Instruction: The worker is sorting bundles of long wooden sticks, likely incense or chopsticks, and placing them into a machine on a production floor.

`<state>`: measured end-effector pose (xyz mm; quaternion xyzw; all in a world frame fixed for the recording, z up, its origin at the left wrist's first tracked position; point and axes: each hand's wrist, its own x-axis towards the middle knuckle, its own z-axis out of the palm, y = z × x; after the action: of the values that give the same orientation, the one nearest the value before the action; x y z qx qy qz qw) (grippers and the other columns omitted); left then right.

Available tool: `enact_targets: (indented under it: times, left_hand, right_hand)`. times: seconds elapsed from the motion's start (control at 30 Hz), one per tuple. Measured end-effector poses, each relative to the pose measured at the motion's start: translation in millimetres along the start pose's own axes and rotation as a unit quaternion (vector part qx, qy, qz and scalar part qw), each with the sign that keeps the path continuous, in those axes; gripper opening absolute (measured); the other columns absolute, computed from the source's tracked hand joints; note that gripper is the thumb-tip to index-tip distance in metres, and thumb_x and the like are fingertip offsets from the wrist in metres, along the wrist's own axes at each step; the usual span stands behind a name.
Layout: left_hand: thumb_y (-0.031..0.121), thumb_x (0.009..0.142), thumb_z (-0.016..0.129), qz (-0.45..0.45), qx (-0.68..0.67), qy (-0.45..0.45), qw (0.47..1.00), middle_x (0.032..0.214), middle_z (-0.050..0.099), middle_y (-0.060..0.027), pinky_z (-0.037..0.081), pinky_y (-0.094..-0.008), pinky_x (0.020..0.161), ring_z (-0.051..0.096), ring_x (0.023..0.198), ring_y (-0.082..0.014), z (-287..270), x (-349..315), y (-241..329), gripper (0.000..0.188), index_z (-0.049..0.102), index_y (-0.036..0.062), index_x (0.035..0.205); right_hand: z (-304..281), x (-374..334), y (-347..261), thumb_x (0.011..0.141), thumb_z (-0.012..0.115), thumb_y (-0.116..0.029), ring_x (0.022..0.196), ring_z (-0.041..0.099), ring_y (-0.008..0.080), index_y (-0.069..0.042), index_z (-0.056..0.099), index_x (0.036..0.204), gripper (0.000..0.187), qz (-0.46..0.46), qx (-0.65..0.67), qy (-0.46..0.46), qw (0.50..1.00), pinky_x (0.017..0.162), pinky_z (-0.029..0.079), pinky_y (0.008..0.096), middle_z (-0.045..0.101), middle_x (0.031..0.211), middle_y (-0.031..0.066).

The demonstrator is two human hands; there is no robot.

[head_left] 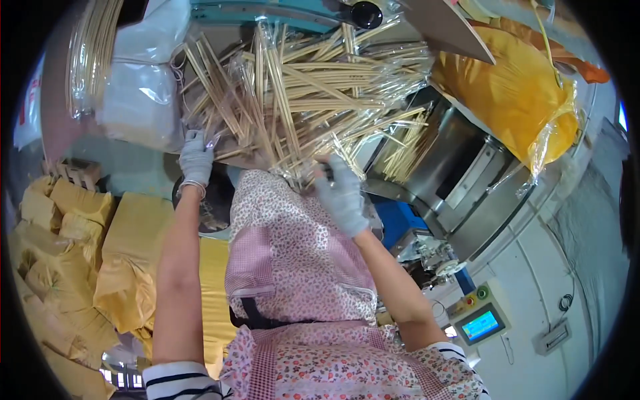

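A loose heap of chopsticks [313,87], many in clear plastic sleeves, covers the table in front of me. My left hand [195,160], in a grey-white glove, is at the heap's near left edge. Its fingers are closed beside a shiny bit of plastic; what they hold is hidden. At the near right edge of the heap is my right hand [343,199], gloved too. Its fingers curl in next to the wrapped sticks, and what lies inside them I cannot make out.
A metal hopper [460,167] holding bare chopsticks [403,157] stands right, above a blue machine part [398,220]. A control panel with a screen [480,325] is lower right. A yellow sack [513,93] lies far right, clear bags [143,93] far left, yellow sacks [63,267] left.
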<state>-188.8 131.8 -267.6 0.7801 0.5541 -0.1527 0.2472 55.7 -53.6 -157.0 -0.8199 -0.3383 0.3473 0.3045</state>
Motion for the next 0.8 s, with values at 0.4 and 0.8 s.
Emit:
enact_targets:
  times: [0.4, 0.8]
  left_hand:
    - [0.019, 0.078, 0.065, -0.185, -0.465, -0.308, 0.809, 0.066, 0.059, 0.0006, 0.039, -0.0229, 0.055, 0.048, 0.059, -0.0068, -93, -65, 52, 0.014, 0.065, 0.0057, 0.081]
    - [0.032, 0.080, 0.058, -0.002, -0.145, 0.083, 0.986, 0.076, 0.060, -0.0200, 0.045, -0.0412, 0.064, 0.057, 0.072, -0.0386, -34, 37, 8, 0.027, 0.064, 0.0057, 0.083]
  right_hand:
    - [46, -3, -69, 0.089, 0.052, -0.021, 0.068, 0.055, 0.0134, -0.001, 0.058, 0.099, 0.024, 0.166, 0.153, -0.171, 0.959, 0.065, 0.046, 0.0261, 0.060, 0.077, 0.0084]
    - [48, 77, -36, 0.072, 0.066, -0.022, 0.091, 0.055, 0.0382, -0.001, 0.048, 0.113, 0.050, 0.036, -0.219, 0.066, 0.973, 0.078, 0.045, 0.0441, 0.051, 0.106, 0.0243]
